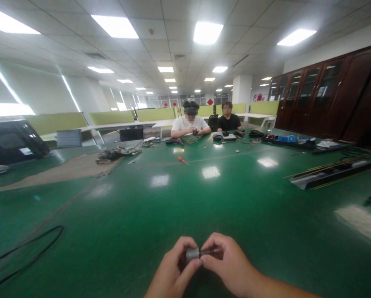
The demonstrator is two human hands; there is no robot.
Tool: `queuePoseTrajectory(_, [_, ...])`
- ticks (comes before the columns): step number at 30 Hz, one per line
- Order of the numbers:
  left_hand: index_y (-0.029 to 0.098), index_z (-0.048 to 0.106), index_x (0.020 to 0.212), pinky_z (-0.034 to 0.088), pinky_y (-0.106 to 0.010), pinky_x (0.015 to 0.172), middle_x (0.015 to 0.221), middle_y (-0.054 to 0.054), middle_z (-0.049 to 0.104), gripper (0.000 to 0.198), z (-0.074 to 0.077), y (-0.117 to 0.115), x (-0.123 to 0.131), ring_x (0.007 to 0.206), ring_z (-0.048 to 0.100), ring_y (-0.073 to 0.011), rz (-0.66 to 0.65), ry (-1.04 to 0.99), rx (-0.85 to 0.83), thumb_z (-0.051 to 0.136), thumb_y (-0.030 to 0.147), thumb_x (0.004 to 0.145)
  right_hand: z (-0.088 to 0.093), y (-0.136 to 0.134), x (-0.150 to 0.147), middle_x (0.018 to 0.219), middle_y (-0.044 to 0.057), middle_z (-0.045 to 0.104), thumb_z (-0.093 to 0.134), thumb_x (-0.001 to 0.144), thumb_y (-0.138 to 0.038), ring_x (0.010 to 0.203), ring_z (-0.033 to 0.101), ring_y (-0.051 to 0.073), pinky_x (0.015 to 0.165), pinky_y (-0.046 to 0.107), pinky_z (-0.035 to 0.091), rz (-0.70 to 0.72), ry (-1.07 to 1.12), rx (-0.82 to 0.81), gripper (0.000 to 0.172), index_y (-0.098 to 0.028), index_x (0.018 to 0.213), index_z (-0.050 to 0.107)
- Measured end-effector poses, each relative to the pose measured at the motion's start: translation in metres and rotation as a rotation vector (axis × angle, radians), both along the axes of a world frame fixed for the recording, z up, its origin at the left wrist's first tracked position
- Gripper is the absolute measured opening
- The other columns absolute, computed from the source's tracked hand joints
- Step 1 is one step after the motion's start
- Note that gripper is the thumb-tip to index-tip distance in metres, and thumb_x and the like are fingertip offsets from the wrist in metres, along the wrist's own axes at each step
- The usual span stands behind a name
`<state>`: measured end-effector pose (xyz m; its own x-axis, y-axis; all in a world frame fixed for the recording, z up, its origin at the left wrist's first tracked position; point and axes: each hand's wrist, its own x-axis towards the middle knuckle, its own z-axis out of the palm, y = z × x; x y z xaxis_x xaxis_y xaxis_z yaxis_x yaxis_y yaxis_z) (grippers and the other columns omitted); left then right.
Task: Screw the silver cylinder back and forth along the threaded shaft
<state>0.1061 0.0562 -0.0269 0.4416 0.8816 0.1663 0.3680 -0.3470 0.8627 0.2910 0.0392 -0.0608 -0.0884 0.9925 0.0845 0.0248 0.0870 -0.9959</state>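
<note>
Low in the head view, both my hands meet over a green table [185,198]. My left hand [173,271] pinches a small grey metal cylinder [192,253] between thumb and fingers. A thin dark shaft [209,251] sticks out of the cylinder to the right. My right hand [227,265] has its fingers closed around that shaft. The two hands touch each other at the part.
A black cable [27,252] loops at the near left. Long black rails [334,174] lie at the right. An orange-handled screwdriver [182,159] lies mid-table. Two people [190,122] sit at the far side among tools and parts. Dark wooden cabinets [328,95] line the right wall.
</note>
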Motion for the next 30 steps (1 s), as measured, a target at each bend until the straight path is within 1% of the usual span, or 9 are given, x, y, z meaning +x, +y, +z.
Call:
queuePoseTrajectory(7, [0.02, 0.059, 0.098, 0.044, -0.023, 0.07, 0.083, -0.002, 0.062, 0.021, -0.007, 0.0, -0.001, 0.077, 0.058, -0.0182, -0.003, 0.001, 0.006, 0.061, 0.04, 0.091, -0.001, 0.001, -0.001, 0.072, -0.001, 0.062, 0.069, 0.074, -0.016, 0.067, 0.057, 0.014, 0.063, 0.024, 0.042, 0.015, 0.018, 0.001, 0.007, -0.016, 0.08, 0.065])
queuePoseTrajectory(10, [0.02, 0.059, 0.098, 0.044, -0.023, 0.07, 0.083, -0.001, 0.061, 0.02, -0.007, 0.0, -0.001, 0.076, 0.057, -0.0179, -0.008, 0.002, 0.008, 0.06, 0.039, 0.092, -0.002, 0.001, -0.001, 0.072, -0.001, 0.062, 0.068, 0.074, -0.016, 0.067, 0.057, 0.014, 0.063, 0.024, 0.042, 0.016, 0.008, 0.0, 0.006, -0.016, 0.08, 0.065])
queuePoseTrajectory(14, [0.02, 0.059, 0.096, 0.043, -0.023, 0.068, 0.081, -0.001, 0.059, 0.02, -0.006, 0.001, -0.001, 0.074, 0.055, -0.0174, -0.014, 0.012, 0.006, 0.06, 0.04, 0.092, -0.004, 0.002, -0.001, 0.073, -0.001, 0.063, 0.068, 0.075, -0.016, 0.069, 0.06, 0.015, 0.064, 0.024, 0.044, 0.007, -0.012, 0.012, 0.006, -0.016, 0.08, 0.065])
queuePoseTrajectory(21, [0.02, 0.06, 0.099, 0.043, -0.022, 0.069, 0.082, -0.001, 0.061, 0.022, -0.011, 0.002, -0.004, 0.075, 0.057, -0.0175, -0.017, 0.03, 0.026, 0.06, 0.041, 0.092, -0.008, 0.007, -0.002, 0.071, -0.001, 0.065, 0.069, 0.073, -0.016, 0.068, 0.06, 0.015, 0.062, 0.023, 0.043, 0.021, -0.022, -0.018, 0.008, -0.016, 0.08, 0.067])
queuePoseTrajectory(26, [0.02, 0.058, 0.099, 0.043, -0.022, 0.069, 0.083, -0.001, 0.06, 0.021, -0.007, 0.001, -0.003, 0.076, 0.056, -0.0175, -0.026, 0.03, 0.007, 0.059, 0.04, 0.092, -0.004, 0.002, -0.002, 0.072, -0.001, 0.063, 0.067, 0.074, -0.015, 0.068, 0.059, 0.015, 0.063, 0.024, 0.043, 0.019, 0.005, 0.003, 0.006, -0.016, 0.079, 0.065])
queuePoseTrajectory(30, [0.02, 0.059, 0.099, 0.042, -0.023, 0.07, 0.085, -0.001, 0.061, 0.018, -0.003, 0.0, -0.002, 0.078, 0.056, -0.0179, -0.015, 0.035, 0.002, 0.06, 0.037, 0.092, 0.002, -0.001, 0.0, 0.074, -0.001, 0.063, 0.067, 0.075, -0.015, 0.069, 0.057, 0.015, 0.064, 0.024, 0.042, 0.026, -0.002, 0.004, 0.006, -0.016, 0.081, 0.066])
